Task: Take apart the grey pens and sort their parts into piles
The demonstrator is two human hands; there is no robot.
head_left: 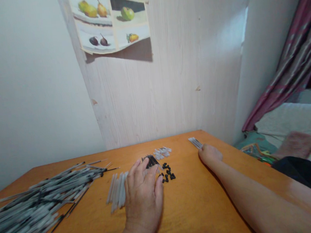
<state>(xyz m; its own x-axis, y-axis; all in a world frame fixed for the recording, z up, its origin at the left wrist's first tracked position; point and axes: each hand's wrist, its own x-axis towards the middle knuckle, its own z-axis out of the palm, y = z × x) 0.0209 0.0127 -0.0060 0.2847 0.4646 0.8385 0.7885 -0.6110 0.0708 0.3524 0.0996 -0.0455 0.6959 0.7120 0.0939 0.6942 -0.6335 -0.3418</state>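
Note:
My left hand [142, 190] rests palm down with its fingers stretched out, over the right side of a row of whitish tubes [115, 189]. Its fingertips reach a bunch of thin black sticks [152, 160], partly hidden by them. Beside the thumb lie several small black plugs [168, 173], and behind them a cluster of small clear pieces [162, 152]. Farther right, my right hand [210, 154] is curled at the near end of several slim white pens [194, 142] lying side by side. Its fingertips are hidden from view.
A large loose pile of white and black pen-like sticks [43, 202] covers the left of the orange table [196, 207]. A wall with a fruit print [111, 22] stands behind. To the right are a dark cloth item [300, 172] and a pink curtain [283, 54].

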